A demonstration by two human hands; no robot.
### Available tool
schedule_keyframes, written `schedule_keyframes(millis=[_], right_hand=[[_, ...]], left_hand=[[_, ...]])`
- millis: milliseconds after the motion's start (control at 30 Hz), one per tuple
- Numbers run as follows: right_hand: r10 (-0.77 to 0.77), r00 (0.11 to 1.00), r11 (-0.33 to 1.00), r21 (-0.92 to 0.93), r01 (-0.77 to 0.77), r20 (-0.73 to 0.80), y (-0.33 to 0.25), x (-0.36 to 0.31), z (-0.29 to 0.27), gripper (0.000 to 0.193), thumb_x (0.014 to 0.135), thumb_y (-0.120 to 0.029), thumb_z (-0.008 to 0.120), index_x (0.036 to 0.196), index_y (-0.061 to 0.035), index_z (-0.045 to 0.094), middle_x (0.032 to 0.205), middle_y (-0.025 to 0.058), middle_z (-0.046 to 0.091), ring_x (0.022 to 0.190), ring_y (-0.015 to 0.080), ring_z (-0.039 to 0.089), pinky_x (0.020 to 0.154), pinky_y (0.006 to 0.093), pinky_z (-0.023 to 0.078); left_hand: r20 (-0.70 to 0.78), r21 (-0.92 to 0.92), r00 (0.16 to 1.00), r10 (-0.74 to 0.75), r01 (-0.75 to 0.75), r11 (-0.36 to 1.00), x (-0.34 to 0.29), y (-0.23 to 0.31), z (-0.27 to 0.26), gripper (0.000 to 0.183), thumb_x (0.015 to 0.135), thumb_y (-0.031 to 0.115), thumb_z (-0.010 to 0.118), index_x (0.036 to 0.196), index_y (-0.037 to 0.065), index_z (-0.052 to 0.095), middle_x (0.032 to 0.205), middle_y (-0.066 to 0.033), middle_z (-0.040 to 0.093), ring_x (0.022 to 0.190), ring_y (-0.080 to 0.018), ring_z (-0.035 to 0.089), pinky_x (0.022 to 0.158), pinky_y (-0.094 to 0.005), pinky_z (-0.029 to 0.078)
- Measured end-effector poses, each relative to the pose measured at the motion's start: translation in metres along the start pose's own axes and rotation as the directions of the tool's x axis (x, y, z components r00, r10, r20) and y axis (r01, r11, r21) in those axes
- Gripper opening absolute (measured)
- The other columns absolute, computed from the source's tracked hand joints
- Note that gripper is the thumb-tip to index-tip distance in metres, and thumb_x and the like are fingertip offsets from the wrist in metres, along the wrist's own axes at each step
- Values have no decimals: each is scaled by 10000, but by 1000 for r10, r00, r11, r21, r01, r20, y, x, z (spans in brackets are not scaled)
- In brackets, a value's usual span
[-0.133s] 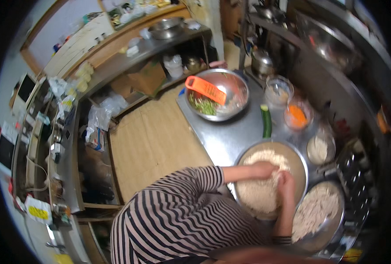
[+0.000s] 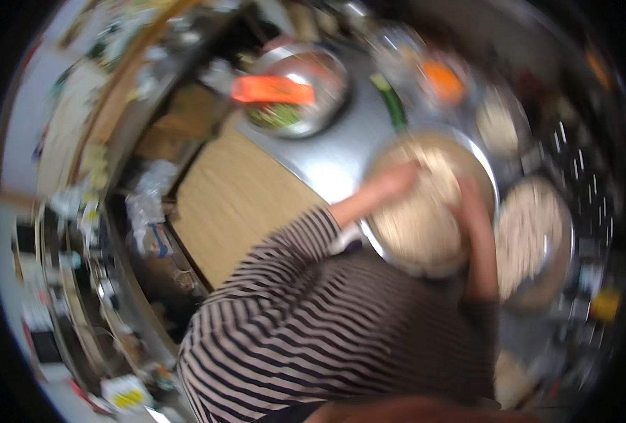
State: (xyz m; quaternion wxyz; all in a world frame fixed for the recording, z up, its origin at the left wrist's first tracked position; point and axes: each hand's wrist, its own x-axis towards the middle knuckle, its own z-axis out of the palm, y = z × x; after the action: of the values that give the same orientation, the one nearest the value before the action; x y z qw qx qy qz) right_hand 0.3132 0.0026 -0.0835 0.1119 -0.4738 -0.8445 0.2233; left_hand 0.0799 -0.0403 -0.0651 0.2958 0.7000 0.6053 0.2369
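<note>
My left hand (image 2: pixel 397 179) and my right hand (image 2: pixel 472 196) are both over a wide metal bowl (image 2: pixel 488 156), a short gap between them. Pale, crumb-like flour (image 2: pixel 422 229) fills much of that bowl, and the hands are at its far half. Motion smears the fingers of both hands, so their grip does not show. Close to my right forearm stands a second metal bowl (image 2: pixel 568 233) heaped with pale, coated-looking pieces (image 2: pixel 528 229).
A green cucumber or zucchini piece (image 2: pixel 390 102) lies beyond the flour bowl. Farther left, a steel bowl (image 2: pixel 337 74) holds green shreds and an orange grater (image 2: pixel 274 90). Bowls with orange shreds (image 2: pixel 442 82) and pale powder (image 2: pixel 497 125) stand along the back right of the metal table (image 2: pixel 327 166).
The whole view has shifted and turned, blurring the picture. My hands, close together over the flour before, are now apart; the whitish stuff between their fingers is no longer seen there.
</note>
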Motion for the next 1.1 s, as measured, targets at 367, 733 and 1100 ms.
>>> schedule_keyframes(millis=[367, 733, 1100], right_hand=[[149, 988, 957, 249, -151, 27, -20, -25, 2, 218, 755, -68, 555, 964, -34, 609, 1021, 204, 603, 980, 339, 571, 836, 412, 448], [-66, 995, 973, 216, 81, -76, -9, 15, 24, 447, 708, 72, 523, 1116, -89, 612, 1310, 178, 472, 1210, 308, 450, 994, 348, 368], [-171, 981, 982, -100, 162, -94, -10, 13, -13, 300, 734, 10, 572, 991, -116, 665, 946, 149, 630, 906, 280, 602, 794, 380, 463]], left_hand=[[233, 246, 953, -195, 136, 960, -26, -11, 3, 126, 813, 137, 633, 903, 50, 616, 828, -118, 616, 836, -230, 612, 757, -363, 493], [486, 266, 873, -48, -95, 959, -23, -4, 8, 315, 731, 8, 632, 1033, 94, 597, 1198, -155, 452, 990, -300, 575, 888, -346, 474], [228, 338, 971, -66, -16, 941, -7, 4, -10, 278, 875, 134, 527, 1139, 145, 616, 1178, -197, 558, 916, -296, 634, 802, -371, 502]])
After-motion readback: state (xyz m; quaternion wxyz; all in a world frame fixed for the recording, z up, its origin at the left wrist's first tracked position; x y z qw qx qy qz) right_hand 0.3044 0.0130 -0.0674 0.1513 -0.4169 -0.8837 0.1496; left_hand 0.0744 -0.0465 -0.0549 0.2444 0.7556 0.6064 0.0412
